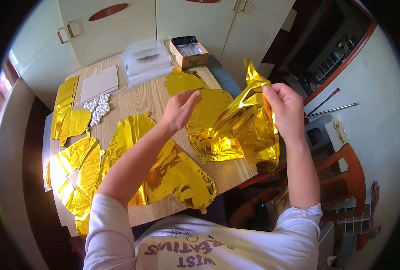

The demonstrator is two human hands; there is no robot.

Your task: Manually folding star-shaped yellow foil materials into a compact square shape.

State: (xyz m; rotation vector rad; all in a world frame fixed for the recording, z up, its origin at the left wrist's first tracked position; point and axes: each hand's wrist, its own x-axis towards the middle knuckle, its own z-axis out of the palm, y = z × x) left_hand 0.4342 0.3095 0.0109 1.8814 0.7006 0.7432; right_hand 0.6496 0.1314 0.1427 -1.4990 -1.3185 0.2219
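Observation:
My right hand (286, 110) is closed on the upper edge of a crumpled gold foil balloon (256, 130), which hangs at the table's right side. A pointed end of the foil sticks up past the fingers. My left hand (180, 110) is raised with thumb and fingers pressed together; whether anything thin is between them I cannot make out. Behind and below it, more gold foil (209, 108) lies at the right of the table. Another flat gold foil balloon (182, 175) with small tabs on its edge lies under my left forearm.
More gold foil balloons lie on the left: one long piece (65, 108) and one glaring in sunlight (80, 157). Small white round pieces (97, 108), grey cards (99, 85), clear plastic bags (146, 60) and a cardboard box (193, 59) sit farther back. A wooden chair (353, 180) stands right.

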